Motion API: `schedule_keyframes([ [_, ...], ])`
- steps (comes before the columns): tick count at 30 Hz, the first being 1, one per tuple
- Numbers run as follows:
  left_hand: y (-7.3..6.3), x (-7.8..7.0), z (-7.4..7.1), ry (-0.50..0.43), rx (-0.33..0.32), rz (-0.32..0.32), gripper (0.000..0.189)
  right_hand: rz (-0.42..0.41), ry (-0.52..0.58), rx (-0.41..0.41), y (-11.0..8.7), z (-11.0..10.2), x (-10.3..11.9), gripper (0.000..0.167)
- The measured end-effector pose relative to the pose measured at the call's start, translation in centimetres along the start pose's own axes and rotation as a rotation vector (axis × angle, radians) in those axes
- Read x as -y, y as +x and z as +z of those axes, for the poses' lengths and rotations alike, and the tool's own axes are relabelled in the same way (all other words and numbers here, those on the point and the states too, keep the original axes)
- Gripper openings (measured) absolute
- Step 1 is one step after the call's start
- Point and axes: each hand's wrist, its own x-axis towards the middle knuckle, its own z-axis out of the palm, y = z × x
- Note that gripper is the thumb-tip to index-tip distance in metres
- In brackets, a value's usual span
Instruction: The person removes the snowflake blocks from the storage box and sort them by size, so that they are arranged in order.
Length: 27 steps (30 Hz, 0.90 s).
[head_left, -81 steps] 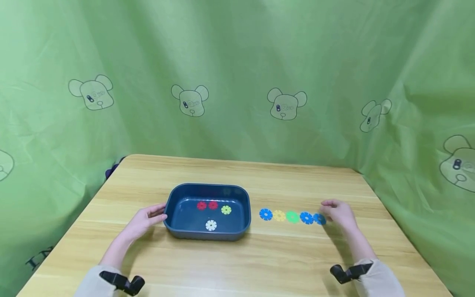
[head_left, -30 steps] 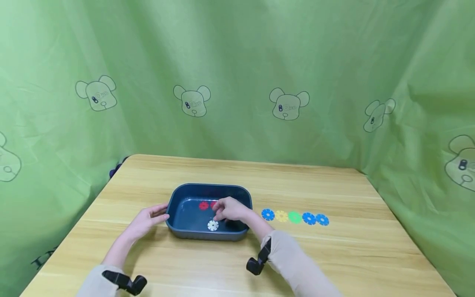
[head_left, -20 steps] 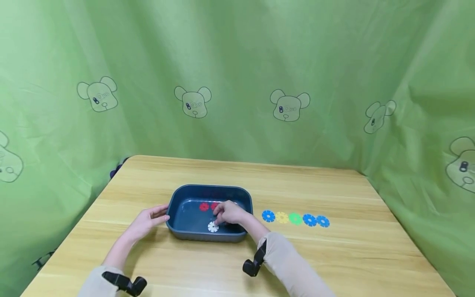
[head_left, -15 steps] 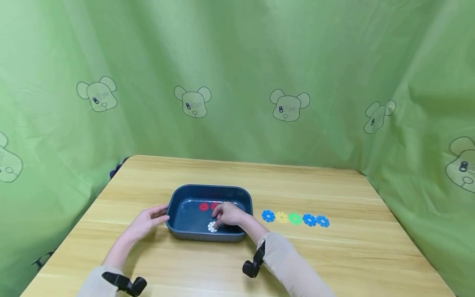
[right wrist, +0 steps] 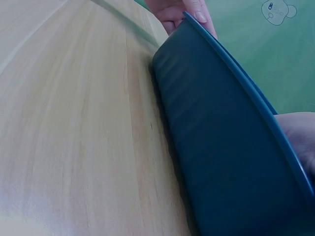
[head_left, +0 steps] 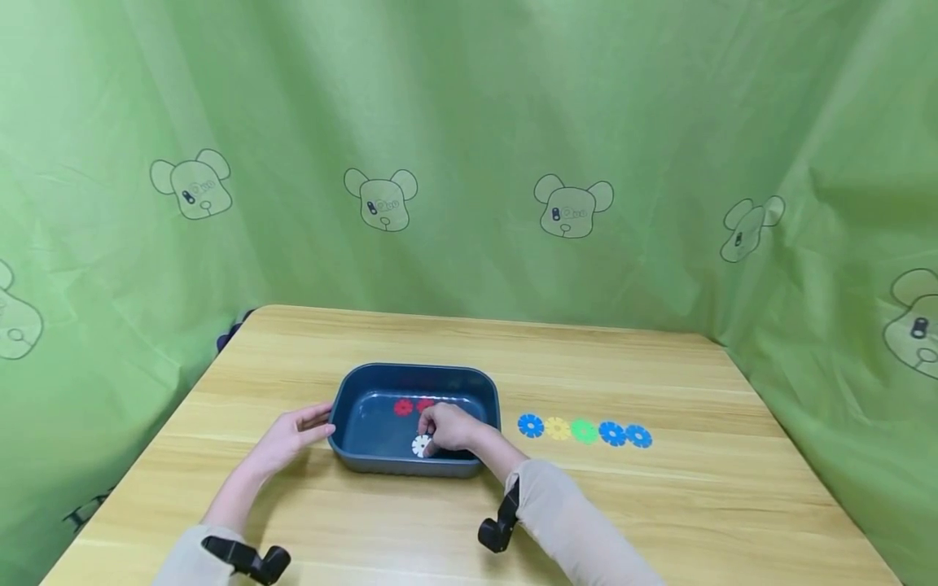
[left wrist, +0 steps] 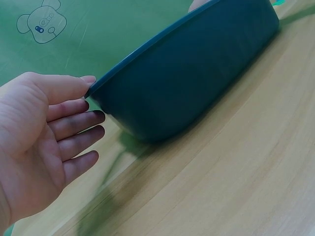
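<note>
A dark blue rectangular basin point(head_left: 374, 464) stands on the table. My left hand point(head_left: 282, 439) holds its left end, thumb at the rim and the other fingers against the outside, as the left wrist view point(left wrist: 49, 128) shows. Inside lie two red plastic snowflake discs point(head_left: 403, 407) and a white snowflake disc point(head_left: 419, 444). My right hand point(head_left: 454, 427) reaches in over the right side, with thumb and index finger pinching the white disc at its right edge. In the right wrist view the basin wall hides those fingertips.
To the right of the basin several snowflake discs lie in a row: a blue disc point(head_left: 531, 426), a yellow disc point(head_left: 558, 429), a green disc point(head_left: 584, 431) and two more blue discs point(head_left: 612, 433). A green curtain point(head_left: 469, 244) hangs behind the wooden table point(head_left: 366, 529).
My right hand has left the blue disc at the row's right end and come into the basin, settling its fingertips on the white disc. It now covers the yellow-green disc's spot. My left hand stays put.
</note>
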Motion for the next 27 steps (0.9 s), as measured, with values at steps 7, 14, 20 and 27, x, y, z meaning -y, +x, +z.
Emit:
schedule_keyframes([
  [7, 0.1, 0.0, 0.0, 0.004, 0.004, 0.000, 0.050, -0.012, -0.001, -0.070, -0.1, -0.3, -0.2, 0.025],
  [14, 0.1, 0.0, -0.1, 0.006, 0.003, 0.001, 0.050, 0.023, 0.112, -0.091, -0.2, -0.8, -0.4, 0.016],
  [20, 0.1, 0.0, 0.0, 0.015, 0.012, 0.000, 0.050, 0.038, 0.261, -0.122, -0.3, -1.7, -0.7, 0.011],
  [27, -0.1, -0.1, 0.0, -0.002, 0.009, -0.013, 0.051, 0.040, 0.428, -0.180, -0.4, -3.4, -1.1, 0.009],
])
